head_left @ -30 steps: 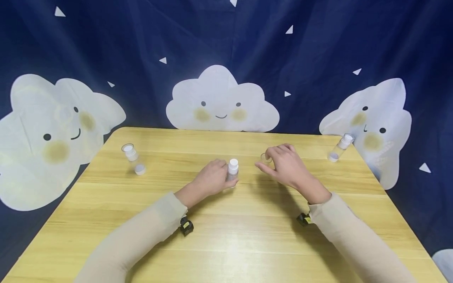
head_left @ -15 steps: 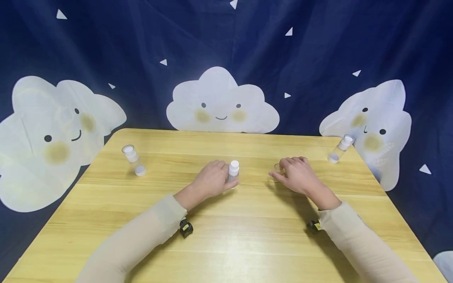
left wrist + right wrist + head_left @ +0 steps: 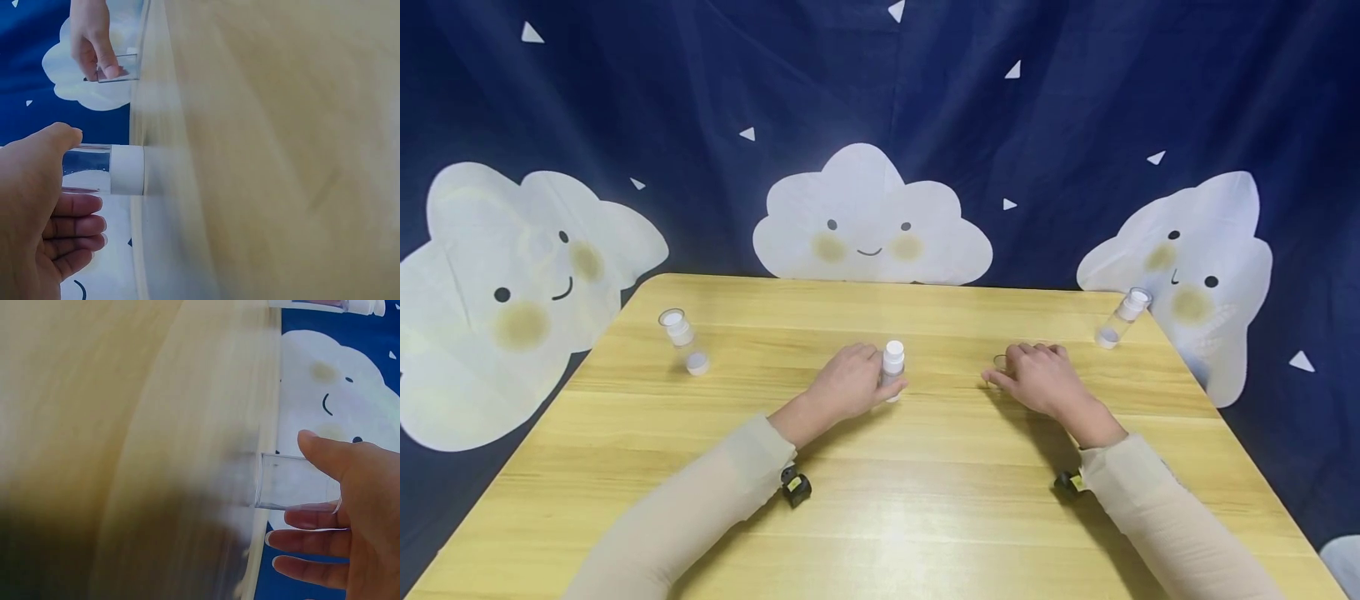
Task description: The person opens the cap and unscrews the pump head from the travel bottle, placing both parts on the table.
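Observation:
My left hand (image 3: 847, 379) grips a small clear bottle (image 3: 892, 358) with a white top, its thumb and index finger around the see-through body. The bottle stands upright, and its white base (image 3: 127, 170) meets the tabletop in the left wrist view. To the right of it, my right hand (image 3: 1041, 379) holds a clear cap (image 3: 284, 481) between thumb and index finger. The cap's rim is right at the table surface; the other fingers stretch loosely below it in the right wrist view. From the head view, the hand hides most of the cap.
A similar bottle (image 3: 679, 331) with a clear cap over its white top stands at the back left of the wooden table (image 3: 880, 517). Another capped bottle (image 3: 1126, 315) is near the back right corner. A dark blue curtain (image 3: 820, 75) with cloud prints hangs behind.
My right hand has carried the clear cap to the right and down to the table, slowing over the last half second. My left hand keeps its hold on the bottle in the same place.

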A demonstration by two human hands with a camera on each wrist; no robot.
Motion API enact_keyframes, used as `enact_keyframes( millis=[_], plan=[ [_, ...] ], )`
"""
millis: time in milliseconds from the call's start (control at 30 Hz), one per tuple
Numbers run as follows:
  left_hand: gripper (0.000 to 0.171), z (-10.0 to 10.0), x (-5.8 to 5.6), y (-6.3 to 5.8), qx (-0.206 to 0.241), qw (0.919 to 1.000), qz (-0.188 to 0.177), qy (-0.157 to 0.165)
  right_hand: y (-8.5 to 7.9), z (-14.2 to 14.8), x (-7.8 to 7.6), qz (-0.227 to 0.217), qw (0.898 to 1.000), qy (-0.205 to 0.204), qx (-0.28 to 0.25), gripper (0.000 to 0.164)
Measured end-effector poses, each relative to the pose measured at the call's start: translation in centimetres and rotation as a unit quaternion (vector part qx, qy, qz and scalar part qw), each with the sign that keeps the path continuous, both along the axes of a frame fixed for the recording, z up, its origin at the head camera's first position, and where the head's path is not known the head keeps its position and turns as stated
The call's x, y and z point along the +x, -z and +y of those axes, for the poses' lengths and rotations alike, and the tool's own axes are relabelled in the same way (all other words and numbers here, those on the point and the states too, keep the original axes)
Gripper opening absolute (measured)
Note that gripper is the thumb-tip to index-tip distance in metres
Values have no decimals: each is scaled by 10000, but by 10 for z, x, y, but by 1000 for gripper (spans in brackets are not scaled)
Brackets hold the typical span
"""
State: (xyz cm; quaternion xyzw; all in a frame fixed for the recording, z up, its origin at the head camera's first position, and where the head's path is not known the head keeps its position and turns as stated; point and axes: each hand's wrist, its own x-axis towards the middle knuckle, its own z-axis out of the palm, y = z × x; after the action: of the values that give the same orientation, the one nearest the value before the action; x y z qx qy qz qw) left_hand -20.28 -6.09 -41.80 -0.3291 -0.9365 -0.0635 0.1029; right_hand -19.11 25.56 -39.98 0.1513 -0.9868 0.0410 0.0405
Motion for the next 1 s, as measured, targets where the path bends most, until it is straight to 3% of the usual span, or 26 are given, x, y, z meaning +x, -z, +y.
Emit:
enact_keyframes(
  millis=[300, 533, 667, 1000],
  plan=[
    [54, 1, 1, 0, 66, 10000, 55, 5, 2, 6, 2, 19, 10000, 75, -46, 49],
    [54, -1, 0, -3, -96, 9999, 83, 92, -11, -3, 4, 644, 9977, 13, -218, 70],
    [54, -2, -1, -3, -242, 9996, 41, 131, -19, -22, 5, 911, 9942, -297, -481, 65],
    [52, -1, -4, -2, -254, 9996, 53, 127, -26, -76, 4, 980, 9842, -1232, -807, 51]
  ],
)
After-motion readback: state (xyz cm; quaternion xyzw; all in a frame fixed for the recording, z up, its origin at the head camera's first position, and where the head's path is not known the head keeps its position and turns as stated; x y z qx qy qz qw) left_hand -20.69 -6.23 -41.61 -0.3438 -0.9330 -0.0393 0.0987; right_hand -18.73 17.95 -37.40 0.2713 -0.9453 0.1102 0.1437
